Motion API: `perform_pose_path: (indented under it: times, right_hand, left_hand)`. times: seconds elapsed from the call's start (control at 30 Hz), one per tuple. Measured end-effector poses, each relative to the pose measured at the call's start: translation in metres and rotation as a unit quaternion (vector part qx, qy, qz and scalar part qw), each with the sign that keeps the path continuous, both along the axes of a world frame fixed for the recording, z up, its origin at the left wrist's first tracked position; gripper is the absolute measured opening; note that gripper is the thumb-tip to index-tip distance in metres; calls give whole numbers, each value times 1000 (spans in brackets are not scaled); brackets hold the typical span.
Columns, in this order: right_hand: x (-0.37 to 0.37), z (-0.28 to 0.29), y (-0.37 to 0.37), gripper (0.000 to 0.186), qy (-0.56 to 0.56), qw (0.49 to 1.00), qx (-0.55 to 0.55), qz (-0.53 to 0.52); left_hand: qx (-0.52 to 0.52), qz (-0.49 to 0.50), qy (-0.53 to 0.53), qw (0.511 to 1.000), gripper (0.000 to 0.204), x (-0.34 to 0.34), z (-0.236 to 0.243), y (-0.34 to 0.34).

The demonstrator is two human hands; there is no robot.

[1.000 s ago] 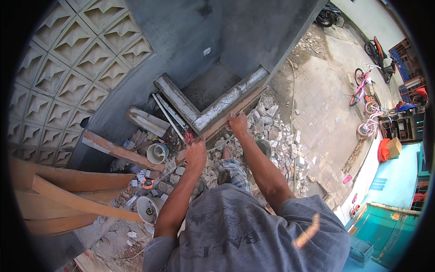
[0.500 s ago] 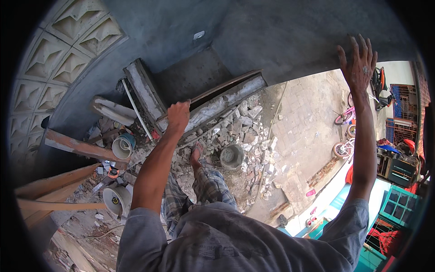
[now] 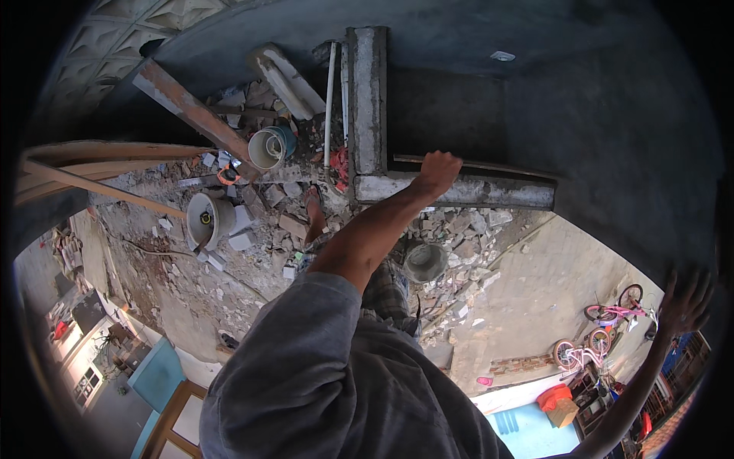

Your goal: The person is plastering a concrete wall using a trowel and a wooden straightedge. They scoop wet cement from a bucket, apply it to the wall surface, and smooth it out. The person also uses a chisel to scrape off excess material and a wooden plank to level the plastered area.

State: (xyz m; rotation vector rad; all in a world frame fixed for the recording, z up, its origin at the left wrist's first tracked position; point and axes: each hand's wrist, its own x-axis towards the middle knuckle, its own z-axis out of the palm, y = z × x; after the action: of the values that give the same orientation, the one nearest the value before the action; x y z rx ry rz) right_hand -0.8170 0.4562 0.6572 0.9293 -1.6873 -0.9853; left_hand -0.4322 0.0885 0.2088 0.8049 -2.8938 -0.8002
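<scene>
My left hand (image 3: 439,173) is closed over a thin wooden strip (image 3: 501,166) along the inner edge of a low concrete ledge (image 3: 482,190). Its fingertips are hidden behind the knuckles. Far to the right, my right hand (image 3: 686,302) rests with fingers spread against the dark grey plastered wall (image 3: 612,145), near its lower edge. Beyond the strip lies a shadowed recess (image 3: 443,115), bounded on the left by a rough concrete upright (image 3: 369,99). A grey bucket (image 3: 425,262) stands below the ledge, partly behind my left arm.
Broken rubble (image 3: 474,229) covers the ground around my foot (image 3: 313,205). White pipes (image 3: 330,107) stand beside the upright. To the left are a pail (image 3: 267,148), a white bucket (image 3: 223,218) and leaning planks (image 3: 115,191). Pink bicycles (image 3: 612,312) stand at the right.
The view has swung left and turned, showing more ground there. My left hand is farther right along the ledge. My right hand, still spread on the wall, appears lower at the picture's right rim.
</scene>
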Motion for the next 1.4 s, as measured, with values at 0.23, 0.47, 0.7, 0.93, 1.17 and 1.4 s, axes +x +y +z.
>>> perform_pose_path:
  times: [0.23, 0.47, 0.7, 0.93, 1.17, 1.4]
  right_hand:
    - [4, -1, 2, 59, 3, 1000, -2, 12]
    - [31, 2, -34, 59, -41, 999, -18, 16]
    - [29, 1, -18, 59, -44, 999, -26, 11]
    - [24, 2, -13, 60, -30, 1000, -11, -1]
    - [-7, 5, 8, 53, 27, 999, 24, 17]
    - [-14, 4, 12, 50, 54, 998, 22, 13]
  left_hand:
    - [8, -1, -43, 999, 10, 0, -25, 5]
    - [58, -13, -64, 996, 16, 9, -44, 2]
    - [75, -23, -91, 993, 18, 0, -41, 5]
    - [80, -23, -100, 991, 20, -2, -56, 13]
    - [39, -13, -32, 999, 11, 1, -60, 22]
    - [50, 1, -35, 998, 9, 5, -61, 20]
